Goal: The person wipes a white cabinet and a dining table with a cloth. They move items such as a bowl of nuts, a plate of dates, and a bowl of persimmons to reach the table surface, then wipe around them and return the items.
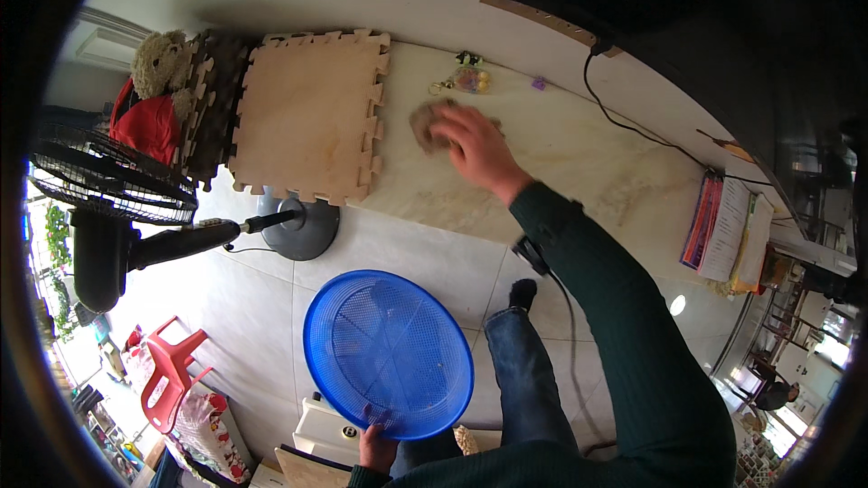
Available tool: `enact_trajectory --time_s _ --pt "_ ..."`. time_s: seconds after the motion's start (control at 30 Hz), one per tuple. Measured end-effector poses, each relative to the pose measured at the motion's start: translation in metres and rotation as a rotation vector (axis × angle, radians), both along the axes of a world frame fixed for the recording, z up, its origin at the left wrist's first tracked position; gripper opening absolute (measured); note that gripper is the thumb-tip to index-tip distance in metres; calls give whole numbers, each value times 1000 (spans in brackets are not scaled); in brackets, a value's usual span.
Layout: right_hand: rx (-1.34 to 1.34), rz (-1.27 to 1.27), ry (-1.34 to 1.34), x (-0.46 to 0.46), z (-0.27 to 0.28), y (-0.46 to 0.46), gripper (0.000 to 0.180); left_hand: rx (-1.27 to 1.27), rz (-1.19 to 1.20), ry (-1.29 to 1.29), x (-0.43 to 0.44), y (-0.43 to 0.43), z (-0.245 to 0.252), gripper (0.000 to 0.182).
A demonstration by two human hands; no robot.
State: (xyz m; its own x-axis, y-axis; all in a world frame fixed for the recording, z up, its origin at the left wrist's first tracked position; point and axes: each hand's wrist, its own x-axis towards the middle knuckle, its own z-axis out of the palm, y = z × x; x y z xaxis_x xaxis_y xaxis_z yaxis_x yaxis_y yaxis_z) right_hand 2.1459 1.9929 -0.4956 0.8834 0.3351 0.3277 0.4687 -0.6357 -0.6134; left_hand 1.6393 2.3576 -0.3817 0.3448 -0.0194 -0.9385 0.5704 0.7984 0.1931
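Observation:
My right hand (478, 149) holds a crumpled brownish cloth (427, 127) against the pale marble-look top of a low cabinet (576, 169); both are slightly blurred. Low in the view, my left hand (378, 447) grips the rim of a round blue plastic mesh basket (390, 352), held tilted over the floor with nothing visible in it. Beyond my right hand, near the wall, lie a clear keychain pouch with coloured contents (469, 80), a small dark and green figure (468, 59) and a little purple piece (538, 83).
Beige foam puzzle mats (308, 115) lean at the left beside a plush toy (157, 64). A black fan (112, 183) and red plastic stool (169, 373) stand left. Books and papers (725, 234) sit right. A black cable (630, 127) hangs along the wall.

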Motion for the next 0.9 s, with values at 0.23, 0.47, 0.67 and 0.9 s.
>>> enact_trajectory --time_s 0.23,0.47,0.67,0.9 --pt "-192 -137 -121 7 -43 51 48 56 -4 57 2 14 3 67" --pt "-356 -495 62 -65 -14 -24 53 8 31 16 8 24 5 64" --pt "-173 -388 -169 63 -7 63 53 14 92 50 -13 34 -14 62" --pt "-625 -456 -109 96 -52 50 50 43 -8 232 -27 68 -18 50"
